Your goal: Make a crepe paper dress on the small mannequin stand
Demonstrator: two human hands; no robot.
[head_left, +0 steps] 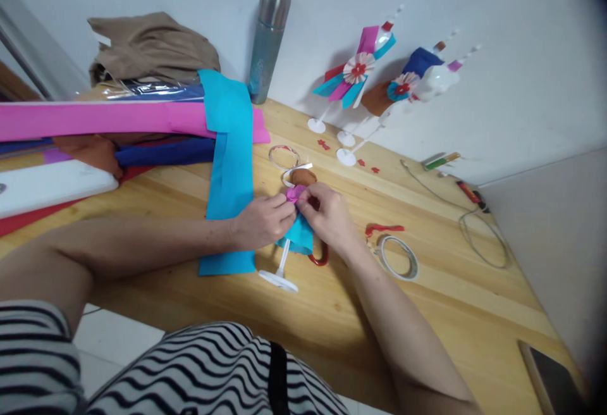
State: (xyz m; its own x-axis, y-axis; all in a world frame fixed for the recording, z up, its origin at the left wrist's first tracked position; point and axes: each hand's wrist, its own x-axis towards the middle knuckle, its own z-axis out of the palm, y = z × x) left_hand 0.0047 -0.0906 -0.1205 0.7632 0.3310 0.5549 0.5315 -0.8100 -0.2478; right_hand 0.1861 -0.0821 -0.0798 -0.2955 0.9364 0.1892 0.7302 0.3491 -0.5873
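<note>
Both hands meet at a small figure on a white stand point(279, 281) on the wooden table. The figure has a brown round top point(304, 178), a pink piece point(294, 194) and a turquoise skirt-like part point(300, 236). My left hand point(266, 219) pinches the pink piece from the left. My right hand point(327, 212) has its thumb and fingers closed on the pink piece's right side. The fingertips partly cover that piece. Just behind the figure's top lies a thin white strip point(303, 167).
Turquoise cloth point(232, 181), pink cloth point(142, 119) and a white case point(57, 184) lie left. A flask point(270, 42) stands behind. Decorated figures point(359, 68) stand back right. Rightward are a tape roll point(399, 257), a cable point(467, 238) and a dark tablet-like object point(552, 380).
</note>
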